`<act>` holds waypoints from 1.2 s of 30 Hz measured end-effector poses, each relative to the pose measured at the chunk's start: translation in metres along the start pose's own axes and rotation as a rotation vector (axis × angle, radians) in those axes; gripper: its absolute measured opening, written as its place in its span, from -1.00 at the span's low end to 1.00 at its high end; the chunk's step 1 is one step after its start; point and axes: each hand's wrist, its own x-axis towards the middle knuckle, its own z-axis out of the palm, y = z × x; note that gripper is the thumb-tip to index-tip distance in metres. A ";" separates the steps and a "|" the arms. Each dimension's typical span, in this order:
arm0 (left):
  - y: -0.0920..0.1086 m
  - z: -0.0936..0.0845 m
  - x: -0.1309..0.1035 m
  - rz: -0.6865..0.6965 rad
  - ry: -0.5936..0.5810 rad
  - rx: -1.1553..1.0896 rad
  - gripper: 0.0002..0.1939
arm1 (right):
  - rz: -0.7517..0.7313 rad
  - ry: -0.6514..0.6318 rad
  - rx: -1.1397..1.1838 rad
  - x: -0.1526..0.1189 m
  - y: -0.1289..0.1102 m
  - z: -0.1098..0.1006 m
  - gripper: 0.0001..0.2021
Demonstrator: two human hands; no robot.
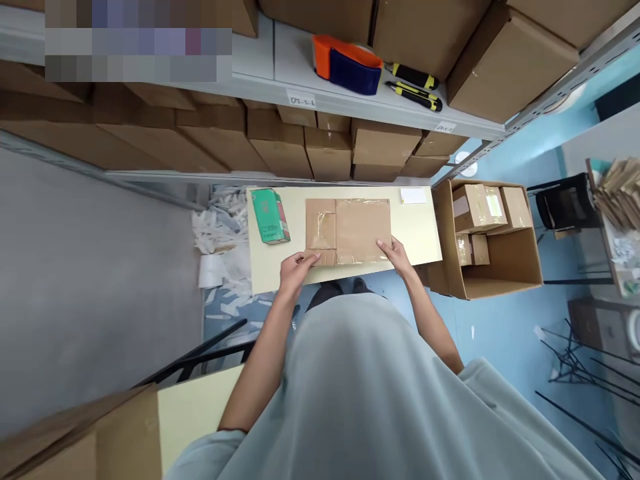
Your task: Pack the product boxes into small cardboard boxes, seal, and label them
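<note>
A flattened cardboard box (363, 230) with strips of clear tape lies on the pale yellow table (415, 247) in front of me. My left hand (296, 272) grips its near left corner, thumb on top and fingers below the edge. At the near right edge, my right hand (396, 253) pinches the cardboard the same way. To the left of the cardboard rests a green box (269, 215) with a reddish side. A small white card (413, 195) lies at the table's far right.
A large open carton (500, 288) holding several small boxes stands right of the table. Above, a shelf (260, 70) bears cartons, an orange and blue tape dispenser (347, 65) and yellow-black utility knives (414, 97). White scraps (225, 227) are heaped at left.
</note>
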 end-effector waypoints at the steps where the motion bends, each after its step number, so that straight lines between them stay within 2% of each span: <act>1: -0.003 0.004 0.012 -0.022 -0.003 0.013 -0.57 | 0.005 0.030 -0.004 0.005 0.006 0.002 -0.29; 7: -0.019 0.024 0.061 -0.115 0.009 0.071 -0.73 | 0.121 0.158 -0.036 0.031 0.040 0.004 -0.41; 11: -0.032 0.041 0.077 -0.171 0.046 0.068 -0.78 | 0.178 0.217 -0.015 0.050 0.061 -0.002 -0.45; 15: -0.046 0.060 0.086 -0.233 0.109 0.048 -0.75 | 0.173 0.207 -0.013 0.067 0.079 -0.009 -0.49; 21: -0.067 0.092 0.094 -0.313 0.187 0.025 -0.72 | 0.261 0.246 -0.307 0.091 0.092 -0.032 -0.64; 23: -0.073 0.101 0.093 -0.335 0.203 0.020 -0.72 | 0.295 0.285 -0.450 0.095 0.093 -0.042 -0.60; 25: -0.077 0.108 0.092 -0.347 0.222 0.021 -0.73 | 0.247 0.319 -0.631 0.097 0.091 -0.048 -0.56; 27: -0.080 0.111 0.091 -0.351 0.246 0.028 -0.73 | 0.136 0.255 -0.760 0.098 0.091 -0.044 -0.63; 29: -0.082 0.112 0.091 -0.351 0.268 0.043 -0.71 | 0.052 0.049 -0.790 0.100 0.093 -0.031 -0.74; 32: -0.084 0.113 0.089 -0.349 0.288 0.080 -0.69 | 0.025 -0.258 -0.786 0.104 0.102 -0.001 -0.84; 34: -0.085 0.114 0.088 -0.346 0.294 0.105 -0.68 | 0.037 -0.343 -0.857 0.109 0.109 0.018 -0.92; 36: -0.086 0.115 0.087 -0.341 0.297 0.127 -0.68 | 0.059 -0.358 -0.941 0.114 0.114 0.031 -0.96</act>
